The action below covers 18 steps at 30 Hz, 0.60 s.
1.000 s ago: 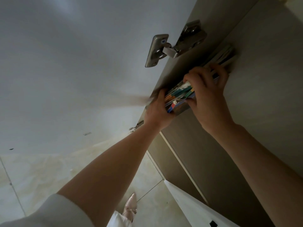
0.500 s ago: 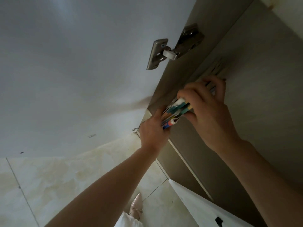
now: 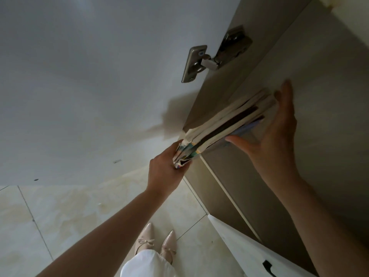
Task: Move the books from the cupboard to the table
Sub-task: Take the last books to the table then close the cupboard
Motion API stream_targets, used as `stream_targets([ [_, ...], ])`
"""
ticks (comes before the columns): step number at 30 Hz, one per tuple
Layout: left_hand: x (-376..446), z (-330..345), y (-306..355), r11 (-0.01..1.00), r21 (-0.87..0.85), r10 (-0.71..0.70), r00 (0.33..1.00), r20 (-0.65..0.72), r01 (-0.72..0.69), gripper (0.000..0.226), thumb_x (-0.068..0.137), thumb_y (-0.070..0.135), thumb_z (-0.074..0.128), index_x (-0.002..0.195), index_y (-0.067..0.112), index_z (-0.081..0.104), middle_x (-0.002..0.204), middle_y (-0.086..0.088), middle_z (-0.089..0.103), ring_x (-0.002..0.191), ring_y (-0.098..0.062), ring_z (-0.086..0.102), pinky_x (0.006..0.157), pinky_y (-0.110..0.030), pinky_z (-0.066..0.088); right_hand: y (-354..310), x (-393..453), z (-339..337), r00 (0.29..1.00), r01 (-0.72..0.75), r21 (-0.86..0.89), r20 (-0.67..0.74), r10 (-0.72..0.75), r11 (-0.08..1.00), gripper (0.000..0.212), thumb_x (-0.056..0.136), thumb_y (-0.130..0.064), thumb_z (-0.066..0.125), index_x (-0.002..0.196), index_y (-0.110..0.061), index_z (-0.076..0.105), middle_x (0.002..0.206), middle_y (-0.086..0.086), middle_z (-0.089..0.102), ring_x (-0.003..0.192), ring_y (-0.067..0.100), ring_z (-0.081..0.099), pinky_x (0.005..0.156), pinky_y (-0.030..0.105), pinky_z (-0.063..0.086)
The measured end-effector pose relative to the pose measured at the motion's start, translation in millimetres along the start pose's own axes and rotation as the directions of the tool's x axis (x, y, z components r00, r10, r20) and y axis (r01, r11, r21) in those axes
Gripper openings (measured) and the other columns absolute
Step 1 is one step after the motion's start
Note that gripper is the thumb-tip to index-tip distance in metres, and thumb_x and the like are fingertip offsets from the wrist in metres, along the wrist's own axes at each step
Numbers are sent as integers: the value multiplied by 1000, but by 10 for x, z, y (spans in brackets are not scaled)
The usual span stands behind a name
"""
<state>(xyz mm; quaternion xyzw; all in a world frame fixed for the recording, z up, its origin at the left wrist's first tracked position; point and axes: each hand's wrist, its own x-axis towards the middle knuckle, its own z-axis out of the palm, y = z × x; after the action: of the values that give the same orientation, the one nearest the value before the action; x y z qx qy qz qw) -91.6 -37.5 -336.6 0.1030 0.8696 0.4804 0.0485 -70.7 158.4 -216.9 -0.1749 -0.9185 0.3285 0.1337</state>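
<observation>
Books [image 3: 225,124] between both hands

cupboard shelf [image 3: 329,80]: beige panel | books [image 3: 229,124]: far end on it, near end overhanging

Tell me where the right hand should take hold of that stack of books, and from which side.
Grip the stack of books at its far end, from the right, thumb below. The left hand already grips the colourful near end; the open right hand lies along the unsupported far end, where the loose books fan apart.

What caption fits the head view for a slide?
Left hand grips the spine end of a stack of books at the cupboard, right hand flat against its side.
</observation>
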Motion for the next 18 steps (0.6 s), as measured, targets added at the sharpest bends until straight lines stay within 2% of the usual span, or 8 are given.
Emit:
stream_targets([
  [2,16,-29,-49,997,-67,-31,999,21,32,44,78,24,78,118,27,62,100,8,72,89,-17,69,80,-42,58,134,91,8,981,-190,216,72,178,958,134,55,-15,89,149,-31,-5,156,8,15,138,13,24,98,8,33],
  [3,23,-42,-77,991,-125,-39,998,40,44,45,77,26,77,118,32,58,101,13,68,92,-14,67,82,-43,58,220,128,31,965,-252,295,148,217,921,133,57,-12,87,148,-32,-7,155,6,14,133,7,27,91,5,37],
  [7,52,-95,-267,934,-330,-74,978,196,137,55,74,41,71,124,49,49,121,11,62,118,-11,58,96,-44,53,492,201,169,915,-250,354,391,100,901,126,54,-18,89,149,-28,7,148,-9,28,123,-12,39,99,20,42],
  [10,47,-155,-377,914,-377,-63,971,229,148,53,74,36,71,115,63,52,119,15,63,115,-4,59,98,-41,52,613,242,281,876,-224,314,480,50,923,106,58,-8,87,144,-19,25,139,-3,44,122,-5,48,101,28,46],
  [12,34,-177,-426,915,-382,-55,976,209,133,54,76,21,75,111,57,57,114,17,64,109,3,61,96,-36,53,645,250,372,860,-191,294,511,15,936,104,56,-6,89,141,-12,31,135,4,50,126,7,49,104,35,45],
  [13,29,-180,-454,911,-388,-62,978,199,137,53,77,16,75,111,52,58,112,15,65,107,3,61,95,-35,53,665,256,423,864,-160,286,503,-6,945,103,54,-11,89,140,-7,33,135,7,51,127,8,49,105,31,43],
  [15,23,-181,-490,906,-403,-53,980,193,128,44,77,19,74,114,38,59,111,8,66,107,0,62,95,-32,54,681,257,501,878,-120,279,478,-30,953,91,56,-12,89,134,-4,42,133,13,54,124,1,50,105,23,41],
  [18,17,-176,-496,930,-364,29,982,185,41,41,77,30,71,117,22,62,108,17,66,105,-3,63,91,-27,54,668,259,518,858,-156,283,513,-12,946,72,63,6,83,125,-11,51,126,10,60,120,7,56,104,31,45],
])
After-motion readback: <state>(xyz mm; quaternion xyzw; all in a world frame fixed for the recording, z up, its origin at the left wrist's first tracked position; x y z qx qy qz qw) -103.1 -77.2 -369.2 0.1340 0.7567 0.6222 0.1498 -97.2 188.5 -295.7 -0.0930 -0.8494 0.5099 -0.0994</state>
